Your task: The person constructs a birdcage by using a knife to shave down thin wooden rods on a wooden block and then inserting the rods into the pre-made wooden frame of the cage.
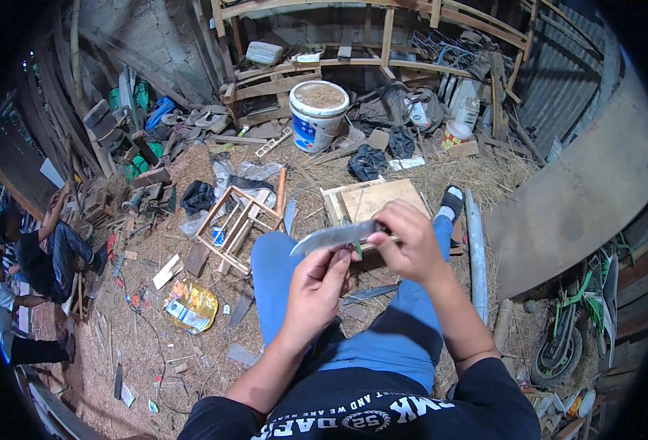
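Note:
My right hand (410,240) is closed around the dark handle of a broad-bladed knife (330,237), whose blade points left above my lap. Just below the blade, my left hand (315,287) has its thumb and fingers pinched together. What they hold, if anything, is too small to make out, and a bit of green shows beside the fingertips. Past the knife, between my knees, lies a pale wooden board (394,196) on a low wooden piece, partly covered by my right hand.
A small wooden frame (230,231) lies left of my knee. Ahead stands a white and blue bucket (318,121) filled with brownish material. A yellow bag (192,306) rests on the littered ground. At right are a grey pole (477,253) and a green-white motorbike (566,330). Two people sit far left.

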Demonstrator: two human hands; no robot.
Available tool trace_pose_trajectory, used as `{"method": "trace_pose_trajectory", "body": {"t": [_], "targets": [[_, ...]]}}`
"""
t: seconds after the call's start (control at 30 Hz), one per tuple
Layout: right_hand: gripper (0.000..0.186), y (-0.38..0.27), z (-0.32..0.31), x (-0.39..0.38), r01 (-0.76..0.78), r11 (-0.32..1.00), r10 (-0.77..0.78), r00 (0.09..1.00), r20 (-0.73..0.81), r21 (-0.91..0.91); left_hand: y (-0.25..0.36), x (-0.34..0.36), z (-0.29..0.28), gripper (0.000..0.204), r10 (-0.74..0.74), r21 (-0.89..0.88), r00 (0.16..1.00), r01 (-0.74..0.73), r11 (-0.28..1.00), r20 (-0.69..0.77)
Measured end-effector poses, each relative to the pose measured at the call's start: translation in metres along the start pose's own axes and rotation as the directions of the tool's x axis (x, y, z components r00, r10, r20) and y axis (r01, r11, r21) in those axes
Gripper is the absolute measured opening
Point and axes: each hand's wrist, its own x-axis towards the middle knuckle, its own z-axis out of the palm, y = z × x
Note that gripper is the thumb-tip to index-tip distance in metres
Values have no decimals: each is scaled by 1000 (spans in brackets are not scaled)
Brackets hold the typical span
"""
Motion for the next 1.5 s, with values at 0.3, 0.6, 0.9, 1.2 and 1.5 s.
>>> {"method": "trace_pose_trajectory", "body": {"t": [0.3,0.6,0.9,1.2,1.5], "targets": [[37,12,11,1,-153,986,156,987,-38,70,4,-1,-5,16,-47,19,998,48,999,-38],[39,14,17,-4,-93,992,96,995,-27,88,-1,-5,-4,20,-73,78,997,75,994,-36],[31,20,12,-10,-207,971,206,978,27,121,-5,-6,-2,19,-65,95,997,67,993,-29],[27,27,3,-22,-550,309,684,696,220,776,-14,-1,-3,19,-132,227,991,127,966,7],[12,8,-2,-16,-523,338,653,729,205,783,-18,7,7,19,-115,275,989,87,957,88]]}}
